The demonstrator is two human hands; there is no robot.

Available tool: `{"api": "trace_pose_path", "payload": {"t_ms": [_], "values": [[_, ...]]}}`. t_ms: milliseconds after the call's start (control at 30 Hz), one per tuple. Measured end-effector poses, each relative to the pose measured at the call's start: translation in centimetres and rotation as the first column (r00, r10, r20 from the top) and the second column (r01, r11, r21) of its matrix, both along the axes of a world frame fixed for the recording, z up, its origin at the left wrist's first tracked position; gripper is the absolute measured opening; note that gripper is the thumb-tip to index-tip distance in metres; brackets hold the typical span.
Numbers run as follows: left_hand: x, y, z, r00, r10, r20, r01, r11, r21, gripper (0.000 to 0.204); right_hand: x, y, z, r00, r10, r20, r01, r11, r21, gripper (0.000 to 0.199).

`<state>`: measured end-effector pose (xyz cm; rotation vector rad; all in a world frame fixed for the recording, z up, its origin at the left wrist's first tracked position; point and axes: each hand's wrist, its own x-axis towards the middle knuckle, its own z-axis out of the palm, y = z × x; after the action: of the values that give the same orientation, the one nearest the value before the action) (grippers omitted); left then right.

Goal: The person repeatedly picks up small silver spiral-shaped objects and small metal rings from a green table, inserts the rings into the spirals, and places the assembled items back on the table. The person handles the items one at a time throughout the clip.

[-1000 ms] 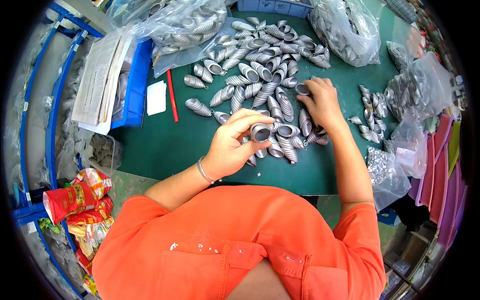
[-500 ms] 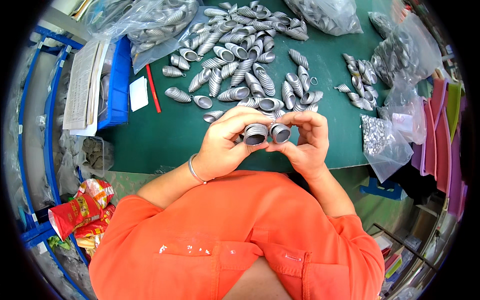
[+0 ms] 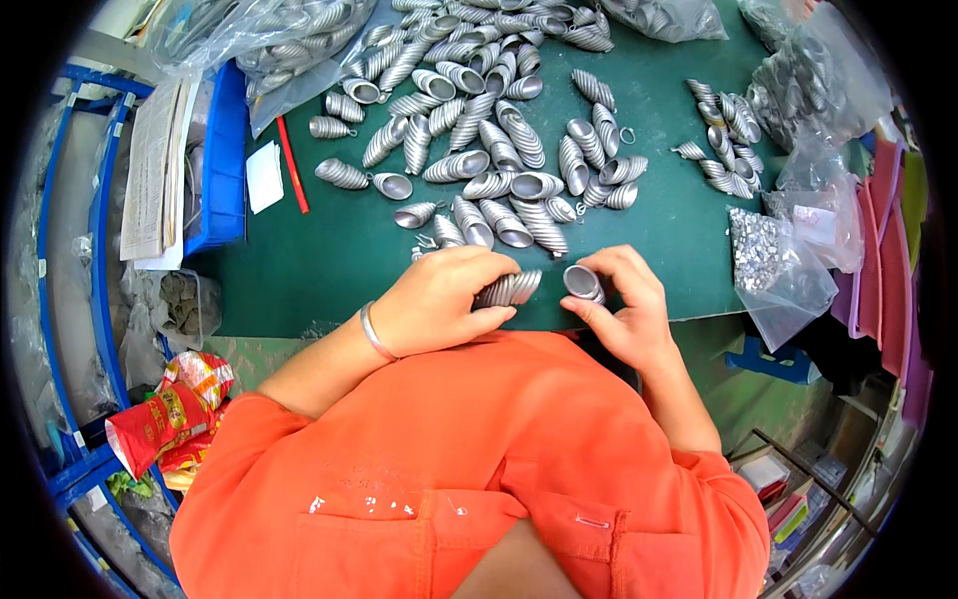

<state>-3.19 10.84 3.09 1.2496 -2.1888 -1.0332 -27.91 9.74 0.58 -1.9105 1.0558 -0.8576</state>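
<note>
Between the fingers and thumb of my left hand (image 3: 449,298) lies a grey spiral-grooved metal tube (image 3: 511,289), tilted sideways. My right hand (image 3: 631,304) grips a second grooved tube (image 3: 584,283), its round open end facing up. The two tubes are apart, just above the near edge of the green table (image 3: 679,270). Just beyond my hands, a loose pile of similar grooved tubes (image 3: 469,165) with slanted open ends covers the table. Some of them carry small wire rings. A single small ring (image 3: 627,135) lies at the pile's right side.
A blue bin (image 3: 228,170) with papers (image 3: 155,170), a white card (image 3: 264,178) and a red pen (image 3: 293,165) are on the left. Plastic bags of tubes (image 3: 659,18) stand at the back. On the right lie a smaller tube group (image 3: 723,145) and a bag of small metal pieces (image 3: 763,255).
My hands have moved apart, separating the two tubes that were side by side. The left tube has turned from end-on to sideways. The whole view has shifted slightly.
</note>
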Motion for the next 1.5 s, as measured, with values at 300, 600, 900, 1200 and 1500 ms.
{"api": "trace_pose_path", "payload": {"t_ms": [300, 600, 900, 1200, 1500], "values": [[-0.5, -0.3, -0.6, 0.981, -0.049, 0.188, 0.07, 0.991, -0.11, 0.033, 3.0, -1.7, -1.4, 0.956, -0.207, -0.21, 0.169, 0.968, -0.184, 0.026], [-2.1, -3.5, -1.1, 0.983, 0.171, 0.064, -0.145, 0.945, -0.293, 0.052, 1.3, -3.4, -1.8, 0.971, -0.197, -0.135, 0.17, 0.967, -0.189, 0.029], [-2.8, -3.5, -0.2, 0.946, -0.076, -0.316, -0.059, 0.916, -0.397, 0.045, 1.3, -1.7, -2.7, 0.913, -0.096, 0.397, 0.151, 0.982, -0.111, 0.033], [-3.3, -3.7, -0.1, 0.918, -0.047, -0.393, -0.1, 0.933, -0.346, 0.039, 2.0, -1.3, -2.7, 0.906, -0.102, 0.411, 0.099, 0.995, 0.03, 0.036], [-2.0, -3.5, 0.2, 0.935, 0.024, -0.354, -0.101, 0.974, -0.201, 0.035, 1.9, -1.6, -1.3, 0.925, -0.123, 0.36, 0.186, 0.972, -0.144, 0.036]]}}
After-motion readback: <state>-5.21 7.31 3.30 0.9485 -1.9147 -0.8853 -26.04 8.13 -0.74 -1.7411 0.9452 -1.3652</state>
